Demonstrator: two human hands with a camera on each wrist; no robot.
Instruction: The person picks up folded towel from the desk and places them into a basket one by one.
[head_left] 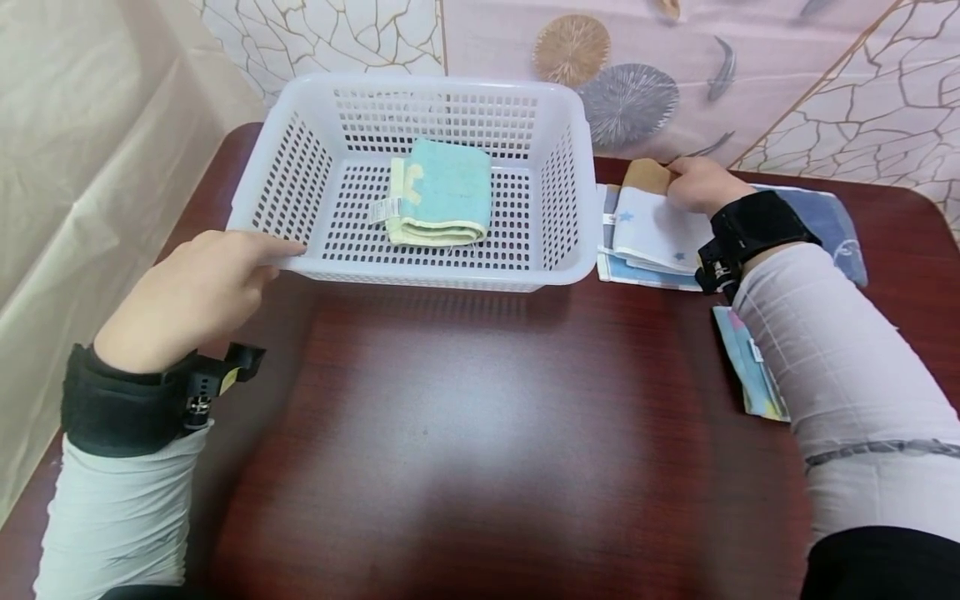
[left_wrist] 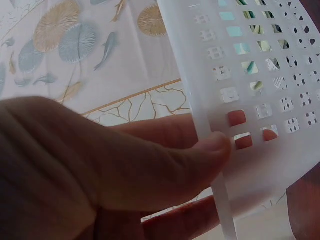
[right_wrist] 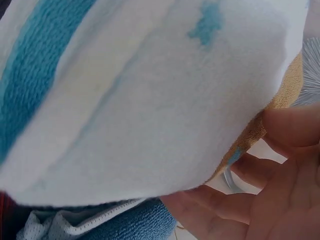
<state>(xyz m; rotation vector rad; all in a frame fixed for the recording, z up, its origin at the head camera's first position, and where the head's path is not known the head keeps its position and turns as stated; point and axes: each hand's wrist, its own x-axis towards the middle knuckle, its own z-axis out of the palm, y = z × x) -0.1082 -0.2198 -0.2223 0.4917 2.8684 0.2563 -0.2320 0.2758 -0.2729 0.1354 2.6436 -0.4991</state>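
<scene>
My left hand (head_left: 191, 292) grips the near left corner of a white plastic basket (head_left: 427, 273); in the left wrist view the thumb (left_wrist: 200, 155) lies against its perforated wall, with fingers on the other side. Inside the basket lies a folded turquoise and pale yellow towel (head_left: 450, 187) with a white tag. To the basket's right, my right hand (head_left: 701, 185) pinches the far edge of a folded white towel (head_left: 660, 229) with blue stars and a brown end. In the right wrist view, thumb and fingers hold its brown edge (right_wrist: 250, 132).
Blue towels (head_left: 821, 225) lie under and beside the white one. Nearer me, a light blue folded towel (head_left: 750, 367) is partly hidden by the right forearm. The dark red table (head_left: 480, 417) meets a patterned wall covering (head_left: 502, 42) behind and a cream drape (head_left: 112, 167) at left.
</scene>
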